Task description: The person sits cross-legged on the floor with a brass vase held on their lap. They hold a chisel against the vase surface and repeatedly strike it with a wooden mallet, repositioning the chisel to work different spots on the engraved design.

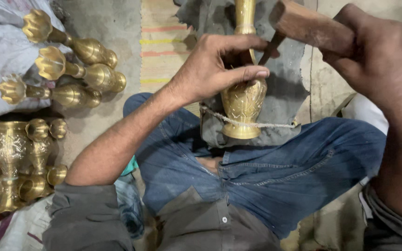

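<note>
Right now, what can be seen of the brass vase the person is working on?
The brass vase is golden, with a rounded belly cut with leaf-like engraving, a slim neck running up out of frame and a flared foot. It lies along grey cloth over the lap, foot toward the person, with a cord crossing above the foot. The left hand rests on its shoulder holding a thin chisel; the right hand grips a wooden mallet above.

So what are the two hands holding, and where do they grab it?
The right hand holds a wooden mallet by its handle. The left hand pinches a thin chisel near its top, over the brass vase.
</note>
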